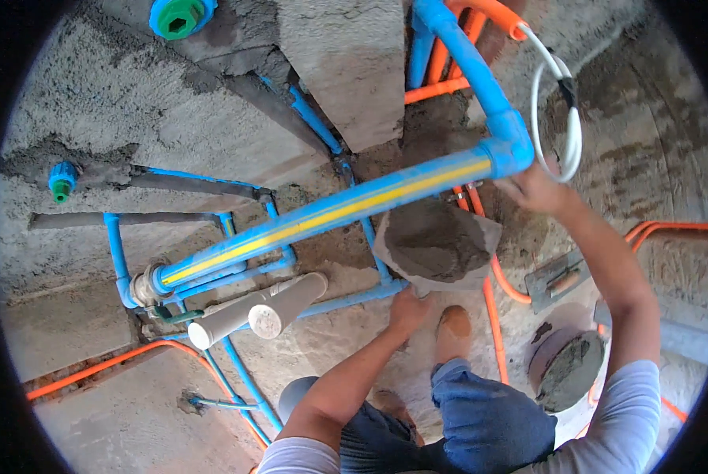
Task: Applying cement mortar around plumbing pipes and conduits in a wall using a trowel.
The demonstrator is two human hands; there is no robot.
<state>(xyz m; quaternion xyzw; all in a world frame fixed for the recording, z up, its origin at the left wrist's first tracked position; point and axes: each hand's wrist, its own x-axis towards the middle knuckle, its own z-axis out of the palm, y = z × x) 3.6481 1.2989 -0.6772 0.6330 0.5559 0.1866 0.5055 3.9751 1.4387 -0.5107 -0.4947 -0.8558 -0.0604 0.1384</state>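
My left hand [407, 311] is closed at the near edge of a square mortar hawk [488, 234], gripping it. A heap of wet grey mortar [434, 243] covers most of the hawk. My right hand [534, 189] reaches up just under the elbow of a thick blue pipe with a yellow stripe [330, 220]. The elbow and a looped white cable [572, 142] partly cover that hand, and what its fingers hold, if anything, is hidden.
A round bucket of mortar [569, 370] stands by my right leg, near a flat trowel [557, 280] on the floor. Two capped white pipes [289, 304] rise at left. Orange conduits [493, 332] and thin blue pipes [247, 379] cross the floor. Green-plugged fittings [61, 182] stick out of the wall.
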